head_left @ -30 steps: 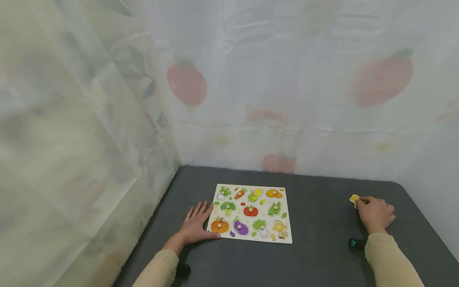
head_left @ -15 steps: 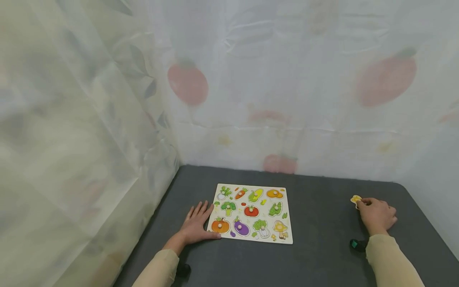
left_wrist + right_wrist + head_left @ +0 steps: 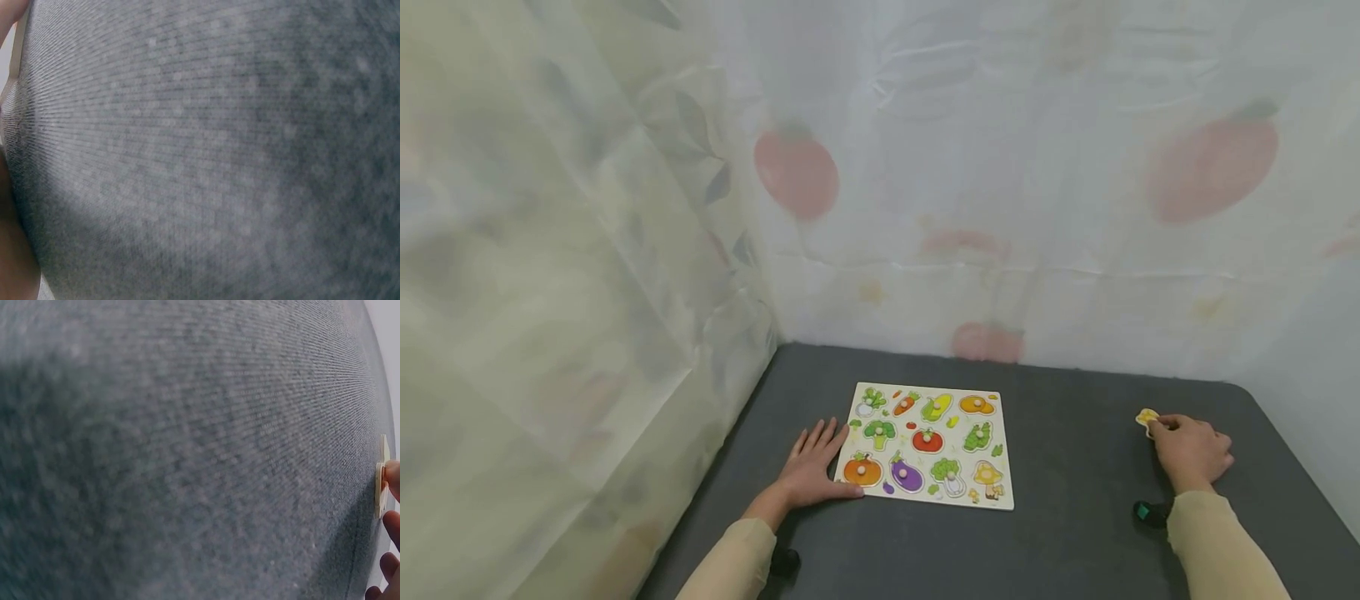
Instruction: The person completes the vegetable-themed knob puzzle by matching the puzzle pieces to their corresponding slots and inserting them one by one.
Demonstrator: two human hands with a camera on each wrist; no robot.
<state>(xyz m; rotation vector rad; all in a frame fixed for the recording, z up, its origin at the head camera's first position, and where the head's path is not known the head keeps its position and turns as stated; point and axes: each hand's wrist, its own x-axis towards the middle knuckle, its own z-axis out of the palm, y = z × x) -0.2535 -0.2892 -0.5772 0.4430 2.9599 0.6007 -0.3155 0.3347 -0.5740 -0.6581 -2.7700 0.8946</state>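
Note:
A flat puzzle board [image 3: 891,454] with knobbed vegetable pieces lies on the dark table. My left hand [image 3: 808,473] rests spread at its left side, thumb along the near left corner and fingers by the left edge. In the left wrist view only a bit of that hand [image 3: 17,259] and a sliver of the board's edge [image 3: 19,50] appear. Far to the right, my right hand [image 3: 1191,450] pinches a yellow mushroom puzzle piece [image 3: 1146,417] between thumb and fingers. The right wrist view shows the piece edge-on, close to the table surface; whether it touches cannot be told.
The dark grey table [image 3: 1075,467] has a rounded far right corner. White curtains [image 3: 1000,167] printed with fruit stand behind and along the left side. A black wrist camera [image 3: 1150,513] sits beside the right wrist, another [image 3: 785,562] beside the left.
The head view has drifted a little, so everything sits slightly further right in it. Both hands hold their poses, and the mushroom piece stays in the right hand's fingers.

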